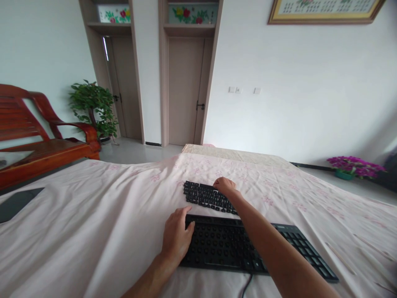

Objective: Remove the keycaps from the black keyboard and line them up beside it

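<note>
A large black rectangular computer keyboard (248,248) lies on the tabletop (93,215), which is draped in a pale pink cloth with a faint floral print (130,194); many of the key positions on its left and middle sections appear as bare round sockets, while the right-hand block carries caps. Just beyond its far edge lies a cluster of loose black keycaps with white lettering (206,196), arranged in rows on the cloth. The person's left hand (177,238) rests flat on the left end of the keyboard, fingers relaxed and thumb lying along the top edge, grasping nothing. The right hand (226,186) reaches across the keyboard to the far right corner of the keycap cluster, fingers curled down onto the caps; whether a cap is pinched between them cannot be determined from this view. A dark cable (246,285) runs off the keyboard's near edge. A flat black rectangular object (17,203) lies at the left edge of the tabletop, well apart from both hands. Beyond the tabletop stand a red-brown wooden bench (37,140), a green potted plant (93,105), two beige doors (184,91) and a pot of purple flowers (355,165) on the floor at right.
</note>
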`<state>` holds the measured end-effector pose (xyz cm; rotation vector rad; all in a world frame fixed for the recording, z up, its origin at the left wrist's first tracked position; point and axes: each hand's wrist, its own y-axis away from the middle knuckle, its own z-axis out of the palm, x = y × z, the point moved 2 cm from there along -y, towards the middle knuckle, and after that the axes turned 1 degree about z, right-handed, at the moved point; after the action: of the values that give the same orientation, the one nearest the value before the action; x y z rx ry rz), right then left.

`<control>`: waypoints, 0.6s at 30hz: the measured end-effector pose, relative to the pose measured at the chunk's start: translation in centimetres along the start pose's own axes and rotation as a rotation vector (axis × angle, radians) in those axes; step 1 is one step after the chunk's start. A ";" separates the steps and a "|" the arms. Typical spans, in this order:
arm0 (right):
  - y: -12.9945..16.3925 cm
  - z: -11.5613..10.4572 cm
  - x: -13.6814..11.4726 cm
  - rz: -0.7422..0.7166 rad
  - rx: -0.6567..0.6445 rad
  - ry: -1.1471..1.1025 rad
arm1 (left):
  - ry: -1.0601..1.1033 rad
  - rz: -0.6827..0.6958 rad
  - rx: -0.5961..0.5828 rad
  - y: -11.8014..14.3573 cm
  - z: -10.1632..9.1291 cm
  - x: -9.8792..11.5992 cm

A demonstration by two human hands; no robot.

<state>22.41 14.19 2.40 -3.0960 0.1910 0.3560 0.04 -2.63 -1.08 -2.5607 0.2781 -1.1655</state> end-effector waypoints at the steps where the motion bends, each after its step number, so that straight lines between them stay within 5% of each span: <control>1: 0.0 0.1 0.0 0.001 -0.004 0.002 | 0.000 0.000 0.002 0.0 0.0 0.0; 11: 0.3 0.0 -0.2 0.010 0.006 -0.004 | 0.009 -0.009 -0.002 -0.1 0.0 0.0; 18: 3.8 -3.2 2.4 0.006 0.067 0.013 | 0.068 0.016 0.004 -0.1 0.4 -0.5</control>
<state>24.94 10.08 4.92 -3.0332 0.2079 0.3234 -0.02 -2.34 -1.67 -2.5138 0.3111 -1.2477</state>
